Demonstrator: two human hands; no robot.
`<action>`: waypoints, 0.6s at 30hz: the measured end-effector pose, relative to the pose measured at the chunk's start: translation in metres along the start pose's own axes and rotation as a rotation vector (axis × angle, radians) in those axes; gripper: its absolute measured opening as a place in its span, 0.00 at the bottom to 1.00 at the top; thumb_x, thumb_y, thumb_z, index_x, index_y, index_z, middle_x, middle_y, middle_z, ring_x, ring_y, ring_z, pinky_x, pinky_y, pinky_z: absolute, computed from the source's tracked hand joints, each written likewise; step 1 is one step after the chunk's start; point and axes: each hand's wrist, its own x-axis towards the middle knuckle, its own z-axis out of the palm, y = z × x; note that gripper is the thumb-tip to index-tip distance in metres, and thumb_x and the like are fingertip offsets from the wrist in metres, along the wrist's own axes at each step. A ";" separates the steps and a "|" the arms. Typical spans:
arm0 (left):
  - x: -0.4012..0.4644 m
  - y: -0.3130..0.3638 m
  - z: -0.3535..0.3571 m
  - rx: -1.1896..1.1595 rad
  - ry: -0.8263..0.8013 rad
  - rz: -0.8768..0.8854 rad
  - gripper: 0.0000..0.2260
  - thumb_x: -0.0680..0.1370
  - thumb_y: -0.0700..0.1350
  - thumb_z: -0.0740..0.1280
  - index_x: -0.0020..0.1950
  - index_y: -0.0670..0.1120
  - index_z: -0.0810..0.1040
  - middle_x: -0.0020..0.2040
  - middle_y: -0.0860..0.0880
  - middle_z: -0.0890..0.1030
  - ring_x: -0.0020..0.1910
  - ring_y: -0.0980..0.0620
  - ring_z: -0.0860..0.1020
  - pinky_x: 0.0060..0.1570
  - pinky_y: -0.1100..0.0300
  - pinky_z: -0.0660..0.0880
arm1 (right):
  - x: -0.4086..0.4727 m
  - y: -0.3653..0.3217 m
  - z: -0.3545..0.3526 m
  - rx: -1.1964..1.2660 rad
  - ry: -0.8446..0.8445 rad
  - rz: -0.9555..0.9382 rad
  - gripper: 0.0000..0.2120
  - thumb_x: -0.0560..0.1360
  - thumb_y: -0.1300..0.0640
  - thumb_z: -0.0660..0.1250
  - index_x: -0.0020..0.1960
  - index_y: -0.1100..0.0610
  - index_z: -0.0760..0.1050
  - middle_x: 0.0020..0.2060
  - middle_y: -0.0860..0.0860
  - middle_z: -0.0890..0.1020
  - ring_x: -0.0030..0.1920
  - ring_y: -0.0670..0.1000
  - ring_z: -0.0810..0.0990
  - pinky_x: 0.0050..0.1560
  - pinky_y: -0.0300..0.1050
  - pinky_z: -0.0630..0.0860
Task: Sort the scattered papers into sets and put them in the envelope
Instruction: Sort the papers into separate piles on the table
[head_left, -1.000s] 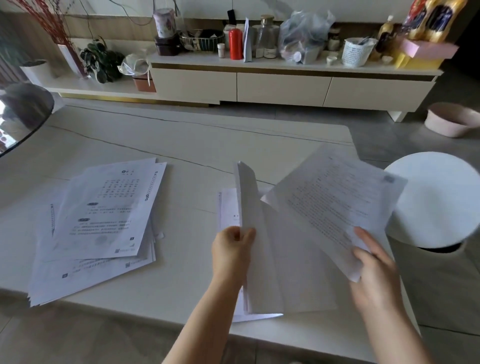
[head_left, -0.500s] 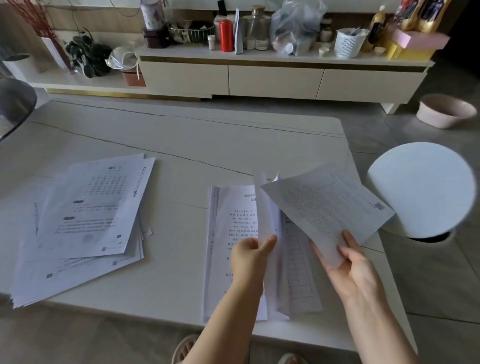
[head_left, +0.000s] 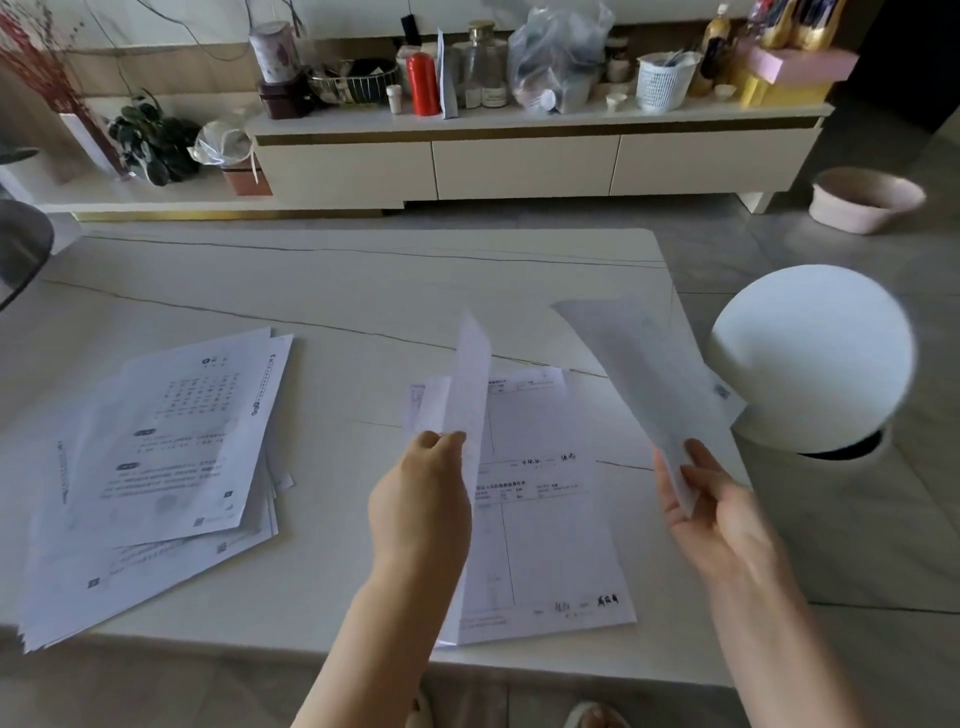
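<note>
So the left hand (head_left: 421, 499) is pinching the lower edge of one raised sheet (head_left: 467, 384) between thumb and fingers, holding it nearly upright over the near pile (head_left: 545, 509). The right hand (head_left: 722, 514) is gripping a second sheet (head_left: 644, 374) by its bottom corner, fingers only loosely curled, tilting it out to the right. That pile is lying flat on the table (head_left: 337, 291), just inside the front edge, and a bigger messy stack (head_left: 156, 467) is sitting well apart on the left.

Looks to me like the sorting step is going on: checking each page and deciding which set it's joining. The next move is probably calling for laying each sheet on the matching pile. I'm not seeing any envelope anywhere.

Room-wise, the far half of the table is offering plenty of space. The right-hand sheet is hanging close to the white round lid (head_left: 810, 358) past the table's right edge, so I'd be watching that side.
</note>
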 end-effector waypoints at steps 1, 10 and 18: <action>-0.002 0.007 0.002 0.023 -0.037 0.023 0.16 0.78 0.35 0.58 0.62 0.49 0.74 0.55 0.51 0.77 0.44 0.46 0.77 0.37 0.60 0.65 | -0.001 0.001 0.001 -0.116 0.021 -0.007 0.25 0.65 0.76 0.65 0.57 0.56 0.74 0.43 0.58 0.82 0.33 0.53 0.84 0.29 0.42 0.80; 0.002 0.011 0.013 -0.068 -0.198 -0.069 0.29 0.77 0.34 0.55 0.77 0.51 0.56 0.73 0.55 0.62 0.53 0.47 0.76 0.39 0.58 0.67 | 0.004 0.005 -0.023 -1.296 0.078 -0.412 0.17 0.76 0.65 0.62 0.63 0.53 0.73 0.52 0.50 0.82 0.49 0.55 0.80 0.46 0.48 0.73; 0.003 0.006 0.006 -0.222 -0.195 -0.012 0.27 0.79 0.38 0.56 0.77 0.55 0.57 0.74 0.57 0.62 0.65 0.52 0.71 0.54 0.58 0.71 | -0.010 0.015 -0.016 -1.508 -0.252 -0.237 0.14 0.76 0.64 0.63 0.57 0.48 0.74 0.46 0.48 0.83 0.46 0.49 0.82 0.47 0.47 0.77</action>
